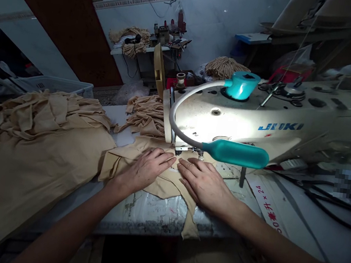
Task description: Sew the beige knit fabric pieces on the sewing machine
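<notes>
A tan fabric piece point(121, 159) lies flat on the table under the needle area of a white sewing machine point(260, 120). My left hand point(147, 168) rests flat on the fabric, fingers stretched toward the needle. My right hand point(203, 182) lies flat beside it, fingers also extended, pressing the same fabric just in front of the presser foot point(177, 152). A teal lamp point(237, 153) on a bendable neck shines onto the fabric above my right hand.
A big heap of tan fabric point(33, 144) covers the left of the table. More tan pieces point(145, 113) sit behind the machine. Black scissors point(336, 200) lie at right. A cluttered workbench point(147, 45) stands at the far wall.
</notes>
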{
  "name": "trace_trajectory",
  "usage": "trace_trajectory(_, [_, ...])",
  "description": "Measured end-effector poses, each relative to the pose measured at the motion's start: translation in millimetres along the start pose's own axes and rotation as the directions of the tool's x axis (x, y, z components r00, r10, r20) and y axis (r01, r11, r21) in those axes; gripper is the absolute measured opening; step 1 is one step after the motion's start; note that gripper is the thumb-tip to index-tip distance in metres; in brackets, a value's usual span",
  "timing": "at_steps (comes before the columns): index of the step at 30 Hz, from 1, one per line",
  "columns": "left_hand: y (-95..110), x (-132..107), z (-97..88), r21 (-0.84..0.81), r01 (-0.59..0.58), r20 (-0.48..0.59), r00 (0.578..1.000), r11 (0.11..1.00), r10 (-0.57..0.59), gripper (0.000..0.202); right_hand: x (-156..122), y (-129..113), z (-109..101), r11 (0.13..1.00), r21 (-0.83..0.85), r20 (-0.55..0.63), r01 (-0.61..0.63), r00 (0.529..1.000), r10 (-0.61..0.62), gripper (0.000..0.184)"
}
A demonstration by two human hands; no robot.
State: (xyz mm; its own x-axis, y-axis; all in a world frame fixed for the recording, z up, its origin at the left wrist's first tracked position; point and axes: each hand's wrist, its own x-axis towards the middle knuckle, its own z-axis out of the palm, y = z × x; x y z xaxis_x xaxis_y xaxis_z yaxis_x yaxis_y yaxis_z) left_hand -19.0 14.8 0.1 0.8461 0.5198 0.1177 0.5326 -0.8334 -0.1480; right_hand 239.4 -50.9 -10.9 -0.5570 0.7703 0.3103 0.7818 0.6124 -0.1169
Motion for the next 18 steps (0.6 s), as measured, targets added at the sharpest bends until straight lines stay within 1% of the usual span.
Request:
trace_trajectory(4, [-3.5, 1.2, 2.6, -0.023, 0.012, -0.032, 0.999, 1.0, -0.013, 0.065, 1.2, 3.2, -0.4, 1.0, 0.021, 0.002, -0.015, 1.0, 0.015, 0.045])
trace_trajectory(9, [-8.8, 6.0, 6.2, -0.106, 0.03, -0.093, 0.995, 0.994, -0.039, 0.053, 3.4, 9.2, 0.3, 0.998, 0.052, 0.005, -0.035, 0.999, 0.035, 0.048])
trace_trajectory(11, [-10.6, 7.7, 5.8, -0.118, 0.038, -0.092, 0.995, 0.992, -0.05, 0.049, 3.4, 10.5, 1.5, 0.997, 0.066, 0.007, -0.038, 0.999, 0.037, 0.047])
trace_trajectory(14, [-17.1, 7.3, 2.5, -0.098, 0.06, -0.073, 0.995, 0.993, -0.067, 0.047, 1.1, 8.6, 3.1, 0.996, 0.081, -0.011, -0.034, 0.999, 0.036, 0.046])
trace_trajectory(18, [-28.3, -2.2, -4.4, 0.004, 0.016, -0.07, 0.997, 1.0, -0.015, 0.052, -3.1, 5.8, -0.1, 0.996, 0.057, -0.049, -0.064, 0.997, 0.067, 0.039])
